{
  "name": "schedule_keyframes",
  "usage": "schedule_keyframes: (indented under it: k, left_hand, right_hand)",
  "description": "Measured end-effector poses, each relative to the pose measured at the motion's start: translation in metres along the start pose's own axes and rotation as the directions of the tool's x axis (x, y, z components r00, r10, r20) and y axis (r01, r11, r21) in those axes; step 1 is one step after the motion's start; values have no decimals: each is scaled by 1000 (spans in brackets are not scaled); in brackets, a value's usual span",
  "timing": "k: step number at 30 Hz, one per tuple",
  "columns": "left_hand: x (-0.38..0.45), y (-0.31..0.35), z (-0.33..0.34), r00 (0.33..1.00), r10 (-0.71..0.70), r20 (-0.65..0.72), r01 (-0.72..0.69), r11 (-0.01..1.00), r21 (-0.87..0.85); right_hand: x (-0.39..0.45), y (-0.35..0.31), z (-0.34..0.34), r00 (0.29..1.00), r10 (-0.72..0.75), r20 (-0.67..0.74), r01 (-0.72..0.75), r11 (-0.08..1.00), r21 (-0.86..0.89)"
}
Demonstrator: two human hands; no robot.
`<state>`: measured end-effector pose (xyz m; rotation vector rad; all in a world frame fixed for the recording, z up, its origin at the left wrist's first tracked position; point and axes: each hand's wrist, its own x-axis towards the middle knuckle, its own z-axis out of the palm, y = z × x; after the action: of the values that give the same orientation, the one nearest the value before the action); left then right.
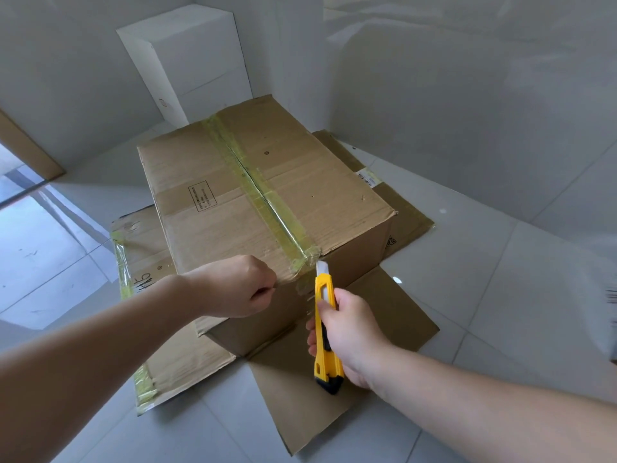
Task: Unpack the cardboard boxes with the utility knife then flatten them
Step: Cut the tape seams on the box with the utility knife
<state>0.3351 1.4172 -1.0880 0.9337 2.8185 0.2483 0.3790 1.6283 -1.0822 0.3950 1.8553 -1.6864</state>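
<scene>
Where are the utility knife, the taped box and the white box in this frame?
utility knife (323, 324): head view, on its yellow handle above the right hand's grip.
taped box (213, 225): head view, on its bare left top flap.
white box (200, 55): head view, on its front face, by the wall.

The single head-worn wide-angle camera is looking steeply forward and down from close above, taking in the taped cardboard box (267, 202) on the tiled floor (500, 279) and both forearms reaching in from the bottom edge.
</scene>
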Motion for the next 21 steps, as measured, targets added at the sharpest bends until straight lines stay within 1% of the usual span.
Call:
schedule_keyframes:
  k: [2,6,10,12,13,15,17,18,19,20,21]
  left_hand:
    - [1,0,-1,1000,1,5,-1,1000,3]
    - [2,1,-2,1000,3,-2,-3,1000,-2]
    - [0,1,0,999,30,-40,-31,999,-32]
    - [1,-1,0,998,34,-50,-36,999,-35]
    - [1,-1,0,998,34,-50,-36,999,-33]
    - [0,-1,1,997,46,-57,-48,998,-33]
    - [-1,-2,1,997,49,-60,-52,997,-53]
    - [-1,-3,0,998,43,-49,-46,997,-68]
    - [0,-4,-3,999,24,-31,-26,995,-92]
    - [-1,-6,-7,1000,-6,-23,3,993,-121]
    - [-2,-9,-12,999,-43,-28,38,988,-146]
  right_hand:
    - [6,-4,-1,1000,-5,-8,5,1000,-30]
    - [9,-4,1,1000,-15,-23,15,1000,-4]
    - [5,4,5,1000,-22,-13,22,1000,-2]
    - [7,1,4,999,-23,-30,23,1000,18]
    - [5,2,6,1000,-16,-27,17,999,41]
    - [-7,13,10,999,-2,43,-1,997,74]
    - [-23,26,10,991,10,136,-11,1000,10]
    - [-23,32,6,989,2,149,4,999,-38]
    - [-20,37,-2,991,-13,131,27,994,-104]
    - [-13,40,-10,994,-46,99,66,976,-209]
    - [-6,42,-20,991,-100,88,125,925,-359]
